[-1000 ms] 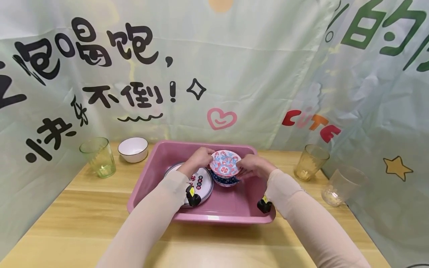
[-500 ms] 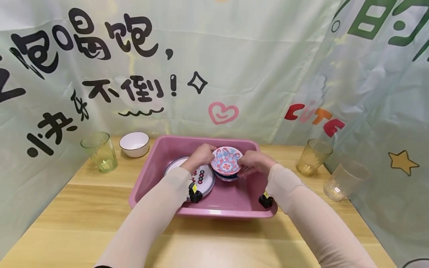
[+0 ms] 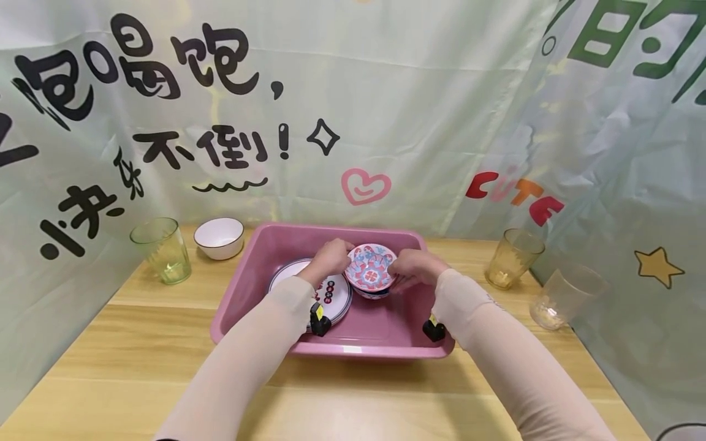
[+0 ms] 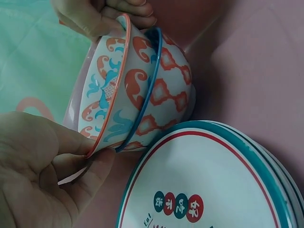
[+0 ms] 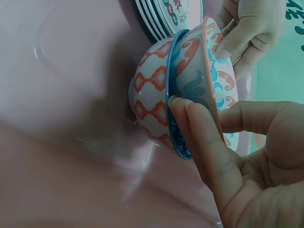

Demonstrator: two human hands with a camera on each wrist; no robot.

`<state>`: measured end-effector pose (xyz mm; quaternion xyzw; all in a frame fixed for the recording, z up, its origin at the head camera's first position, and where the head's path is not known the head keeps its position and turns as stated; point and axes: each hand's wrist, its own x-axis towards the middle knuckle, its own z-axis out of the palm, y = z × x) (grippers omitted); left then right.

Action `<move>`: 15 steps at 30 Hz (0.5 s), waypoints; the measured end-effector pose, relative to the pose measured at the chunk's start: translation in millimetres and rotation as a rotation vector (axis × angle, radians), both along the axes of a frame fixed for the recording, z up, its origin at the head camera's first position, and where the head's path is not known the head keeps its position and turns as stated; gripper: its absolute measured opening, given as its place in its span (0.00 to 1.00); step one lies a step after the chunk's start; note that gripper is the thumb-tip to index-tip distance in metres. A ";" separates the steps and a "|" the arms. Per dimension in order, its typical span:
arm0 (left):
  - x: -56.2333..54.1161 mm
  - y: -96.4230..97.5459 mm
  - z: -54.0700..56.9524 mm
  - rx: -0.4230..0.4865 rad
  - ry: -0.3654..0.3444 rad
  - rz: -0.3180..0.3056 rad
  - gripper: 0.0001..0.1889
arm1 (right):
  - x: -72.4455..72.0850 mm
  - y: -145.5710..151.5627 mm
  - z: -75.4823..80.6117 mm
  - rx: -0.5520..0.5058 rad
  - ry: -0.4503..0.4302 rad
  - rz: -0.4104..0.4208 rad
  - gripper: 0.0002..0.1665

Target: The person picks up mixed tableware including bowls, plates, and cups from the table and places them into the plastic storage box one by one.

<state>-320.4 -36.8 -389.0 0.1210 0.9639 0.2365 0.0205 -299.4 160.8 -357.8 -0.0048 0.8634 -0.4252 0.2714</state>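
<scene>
A bowl with an orange rim and a red and blue flower pattern is held by both hands, one at each side. My left hand pinches its rim between thumb and fingers. On the opposite side my right hand grips the same rim, its fingertips at the blue rim of the bowl below. That lower bowl, white with red patterns outside, stands in the pink basin. The upper bowl sits partly inside it. Next to the bowls lies a stack of white plates, partly hidden by my left arm in the head view.
Left of the basin on the wooden table stand a green glass and a white bowl. To the right are an amber glass and a clear glass. A printed cloth hangs behind.
Both hands have lowered the flower-patterned bowl into the blue-rimmed bowl; less of the lower bowl's dark blue inside shows now. The head view has shifted slightly.
</scene>
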 end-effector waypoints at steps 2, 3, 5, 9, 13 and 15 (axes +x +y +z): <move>0.0 0.9 -0.4 -0.017 0.003 -0.001 0.23 | -0.4 -0.2 -0.8 0.008 0.003 -0.004 0.15; 0.1 1.4 -0.4 -0.022 0.000 -0.001 0.22 | -0.7 -0.2 -1.4 0.012 0.004 -0.005 0.15; 0.6 2.7 -0.5 -0.023 -0.009 0.002 0.23 | -1.7 -0.2 -2.6 0.019 0.008 -0.010 0.12; 2.0 4.5 -1.2 -0.038 -0.023 0.004 0.22 | -2.0 -0.9 -3.9 0.048 0.023 -0.006 0.07; 2.9 5.3 -2.5 -0.092 -0.009 -0.012 0.22 | -0.5 -2.6 -4.0 0.085 0.039 0.000 0.07; 2.9 5.8 -3.2 -0.111 -0.006 -0.022 0.21 | 0.2 -3.8 -3.6 0.113 0.054 0.004 0.08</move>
